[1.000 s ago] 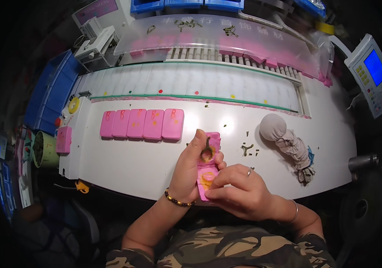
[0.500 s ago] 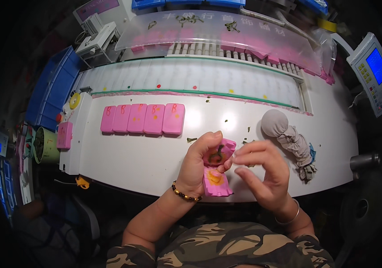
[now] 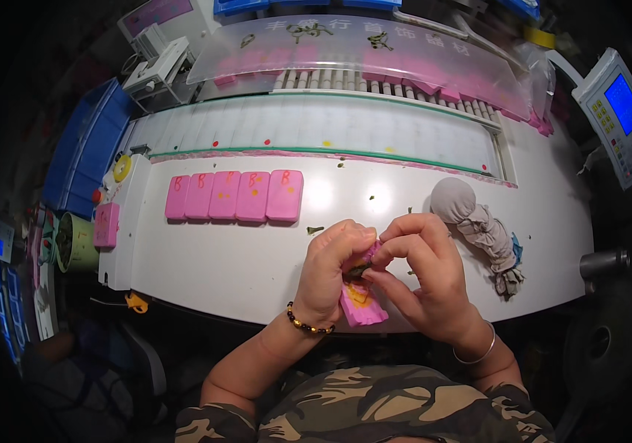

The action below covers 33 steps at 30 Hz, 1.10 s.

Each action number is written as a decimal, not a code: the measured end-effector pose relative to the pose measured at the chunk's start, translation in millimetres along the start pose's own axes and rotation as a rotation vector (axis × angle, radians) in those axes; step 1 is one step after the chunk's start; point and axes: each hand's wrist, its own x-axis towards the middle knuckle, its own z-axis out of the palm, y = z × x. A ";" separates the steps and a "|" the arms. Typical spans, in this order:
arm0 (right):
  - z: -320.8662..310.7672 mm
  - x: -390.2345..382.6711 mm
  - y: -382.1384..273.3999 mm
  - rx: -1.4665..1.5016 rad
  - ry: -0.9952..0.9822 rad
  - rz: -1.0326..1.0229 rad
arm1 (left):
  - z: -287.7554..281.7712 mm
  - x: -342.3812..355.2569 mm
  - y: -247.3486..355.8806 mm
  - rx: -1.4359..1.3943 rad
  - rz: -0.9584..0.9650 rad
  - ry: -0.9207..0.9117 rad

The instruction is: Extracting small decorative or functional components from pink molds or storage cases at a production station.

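My left hand (image 3: 325, 269), with a beaded bracelet at its wrist, is closed around an opened pink rubber mould (image 3: 364, 311). The mould's lower flap hangs down, with yellow marks on its inner face. Bent back above it, the upper flap is mostly covered by my fingers. A small dark green wax piece (image 3: 358, 271) shows between the flaps. My right hand (image 3: 430, 284), wearing a bangle, pinches at that piece, thumb and fingertips against the mould's right side; the exact grip is partly hidden.
Several closed pink moulds (image 3: 234, 196) stand in a row on the white table. A cloth-wrapped bundle (image 3: 471, 218) lies to the right. Green scraps (image 3: 315, 230) are scattered about. Behind runs a slatted white conveyor (image 3: 316, 125); a control panel (image 3: 622, 111) stands far right.
My right hand has moved left from beside the mould and closed at the green piece. The upper flap is now bent and more covered. Coloured dots on the conveyor have shifted.
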 end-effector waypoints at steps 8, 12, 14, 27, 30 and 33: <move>2.3 -9.1 1.9 -0.114 -0.020 -0.250 | -2.1 11.8 -3.3 -0.062 0.043 0.005; -3.3 -19.4 2.6 -0.097 0.211 -0.275 | 15.2 11.7 6.3 0.009 -0.059 0.040; -10.0 -26.6 -0.5 -0.184 0.260 -0.309 | 13.8 12.8 11.0 -0.009 -0.132 -0.051; -14.8 -51.0 -9.6 -0.475 0.342 -0.344 | 10.1 30.1 9.9 0.152 -0.195 -0.215; -9.6 -59.3 -12.8 -0.223 0.358 -0.176 | 10.1 29.9 10.2 0.293 -0.068 -0.214; -1.9 -61.3 -8.7 0.184 0.375 0.104 | 8.1 35.4 11.1 0.314 -0.048 -0.294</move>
